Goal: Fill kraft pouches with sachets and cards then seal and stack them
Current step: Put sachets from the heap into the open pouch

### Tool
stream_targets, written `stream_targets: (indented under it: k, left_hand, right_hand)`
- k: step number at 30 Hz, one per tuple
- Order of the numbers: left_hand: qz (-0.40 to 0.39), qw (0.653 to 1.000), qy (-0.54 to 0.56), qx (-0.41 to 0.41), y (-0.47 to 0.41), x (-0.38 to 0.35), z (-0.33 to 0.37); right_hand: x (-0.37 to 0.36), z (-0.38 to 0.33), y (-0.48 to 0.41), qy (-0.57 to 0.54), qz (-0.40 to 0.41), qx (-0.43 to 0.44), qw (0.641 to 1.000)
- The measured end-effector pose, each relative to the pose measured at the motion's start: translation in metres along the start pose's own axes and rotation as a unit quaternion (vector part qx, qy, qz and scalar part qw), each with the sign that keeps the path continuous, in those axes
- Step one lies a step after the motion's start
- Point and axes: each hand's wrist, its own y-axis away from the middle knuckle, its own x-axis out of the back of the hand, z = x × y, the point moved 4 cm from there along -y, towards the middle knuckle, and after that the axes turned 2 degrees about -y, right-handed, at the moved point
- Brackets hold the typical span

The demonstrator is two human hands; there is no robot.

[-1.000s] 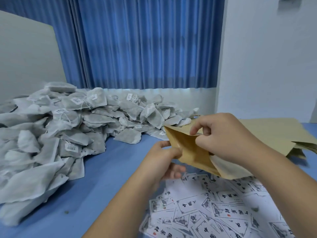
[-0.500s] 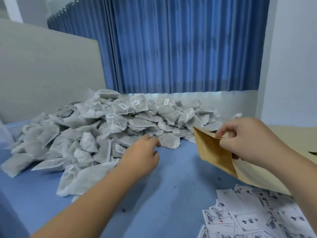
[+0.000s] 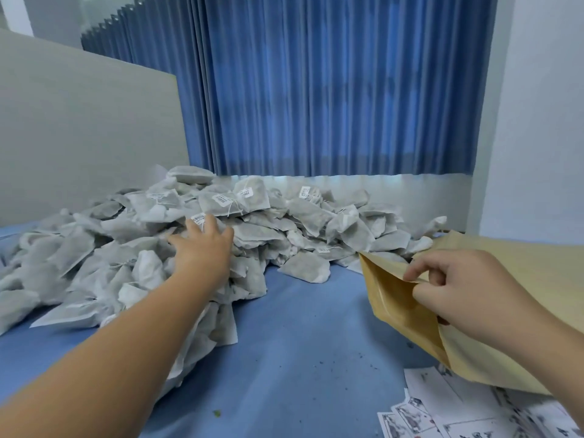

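1. Since half a second before, the left hand (image 3: 202, 248) had reached farther up onto the heap of sachets (image 3: 252, 200), its fingers spread and straight, gripping nothing.
2. Blue counter (image 3: 300, 358) showed between the heap and the kraft pouch (image 3: 392, 298).
3. That pouch hung tilted above the counter, its mouth toward the heap, its upper edge pinched by the right hand (image 3: 467, 289).
4. Printed cards (image 3: 442, 415) lay scattered below it, and flat pouches (image 3: 521, 260) lay behind the right hand.

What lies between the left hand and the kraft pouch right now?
Head view: sachets at the pile's edge, then a strip of bare blue table before the pouch.
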Motion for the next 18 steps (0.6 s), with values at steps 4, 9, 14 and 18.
stream_targets:
  k: [4, 9, 14, 18]
  left_hand:
    - [-0.003, 1.000, -0.018, -0.026, -0.004, -0.015, 0.017]
    - [0.021, 0.997, -0.055, -0.041, -0.005, -0.019, 0.021]
    - [0.112, 0.990, -0.003, -0.091, 0.001, 0.005, 0.026]
    - [0.201, 0.928, 0.281, -0.143, 0.024, 0.028, 0.049]
  right_hand:
    - [0.002, 0.003, -0.001, -0.003, 0.004, -0.002, 1.000]
    - [0.005, 0.004, -0.002, 0.001, 0.005, -0.001, 1.000]
    - [0.012, 0.005, -0.002, 0.005, 0.013, -0.012, 1.000]
    - [0.022, 0.004, -0.001, -0.001, 0.022, -0.021, 1.000]
